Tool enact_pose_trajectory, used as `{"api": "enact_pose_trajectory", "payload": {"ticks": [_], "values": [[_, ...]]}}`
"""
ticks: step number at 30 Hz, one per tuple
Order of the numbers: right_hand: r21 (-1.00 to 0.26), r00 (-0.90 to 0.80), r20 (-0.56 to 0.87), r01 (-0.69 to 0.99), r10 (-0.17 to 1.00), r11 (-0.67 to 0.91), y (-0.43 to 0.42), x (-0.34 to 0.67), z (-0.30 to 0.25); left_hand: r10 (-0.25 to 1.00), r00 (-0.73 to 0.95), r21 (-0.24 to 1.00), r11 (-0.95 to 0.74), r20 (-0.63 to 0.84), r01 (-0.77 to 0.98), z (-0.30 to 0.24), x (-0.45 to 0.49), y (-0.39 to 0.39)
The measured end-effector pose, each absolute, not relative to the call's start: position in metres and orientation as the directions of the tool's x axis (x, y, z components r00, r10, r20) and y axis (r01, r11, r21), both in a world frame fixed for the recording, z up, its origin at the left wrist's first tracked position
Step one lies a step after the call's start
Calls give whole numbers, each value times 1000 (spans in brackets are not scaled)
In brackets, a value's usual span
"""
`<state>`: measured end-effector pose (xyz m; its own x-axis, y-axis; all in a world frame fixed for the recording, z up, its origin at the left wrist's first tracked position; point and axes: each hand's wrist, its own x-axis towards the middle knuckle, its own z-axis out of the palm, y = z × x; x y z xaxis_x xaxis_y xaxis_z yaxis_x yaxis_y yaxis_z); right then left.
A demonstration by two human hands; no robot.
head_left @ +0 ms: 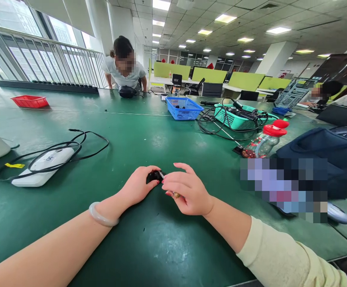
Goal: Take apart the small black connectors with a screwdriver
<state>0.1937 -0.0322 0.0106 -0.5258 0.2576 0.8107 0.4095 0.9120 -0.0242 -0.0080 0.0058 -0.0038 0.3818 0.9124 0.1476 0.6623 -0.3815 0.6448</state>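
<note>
On the green table, my left hand pinches a small black part between thumb and fingers, holding it at the table surface. A pale bangle circles that wrist. Close beside it on the right, my right hand grips a slim tool with a pale shaft, its tip at the black part. A brownish-yellow end of the tool shows below the fingers. The fingers cover most of both things, so the exact kind of each is hidden.
A white power bank with black cable lies left. Beyond stand a red tray, a blue basket and a green basket of cables. Right are a red-lidded bottle and dark bag. A person leans opposite.
</note>
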Motion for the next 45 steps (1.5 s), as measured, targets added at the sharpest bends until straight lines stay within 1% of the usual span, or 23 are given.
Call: {"api": "enact_pose_trajectory", "payload": {"ticks": [5, 8, 9, 11, 14, 16, 18, 20, 29, 39, 43, 45], "values": [[86, -722, 654, 369, 227, 925, -36, 188, 10, 908, 391, 645, -392, 153, 656, -4, -8, 8], [96, -783, 578, 343, 228, 934, -36, 186, 8, 907, 393, 638, -392, 149, 663, -2, -7, 7], [79, -779, 581, 342, 236, 936, -36, 186, 8, 910, 389, 636, -388, 147, 667, -1, -6, 6], [15, -729, 632, 352, 264, 936, -35, 188, 7, 913, 381, 633, -381, 143, 674, 0, -5, 6], [-107, -568, 754, 388, 329, 915, -32, 192, 7, 909, 389, 632, -389, 148, 670, -1, -5, 7], [-187, -453, 808, 409, 377, 893, -31, 195, 8, 902, 402, 630, -405, 157, 663, -3, -4, 9], [-251, -375, 828, 416, 416, 874, -30, 197, 9, 897, 412, 625, -416, 162, 660, -3, -4, 10], [-279, -342, 836, 410, 430, 868, -29, 198, 10, 893, 419, 616, -424, 162, 664, -3, -3, 10], [-235, -376, 840, 397, 391, 887, -30, 198, 9, 900, 403, 594, -417, 166, 688, -4, -3, 8], [-257, -440, 792, 390, 424, 884, -42, 188, 2, 915, 368, 596, -391, 167, 701, 1, 2, 4], [-219, -476, 785, 385, 396, 897, -40, 189, 1, 916, 370, 589, -388, 158, 709, 3, 3, 5], [-205, -467, 797, 388, 383, 899, -41, 190, 3, 913, 378, 586, -393, 155, 709, 2, 3, 6]]}}
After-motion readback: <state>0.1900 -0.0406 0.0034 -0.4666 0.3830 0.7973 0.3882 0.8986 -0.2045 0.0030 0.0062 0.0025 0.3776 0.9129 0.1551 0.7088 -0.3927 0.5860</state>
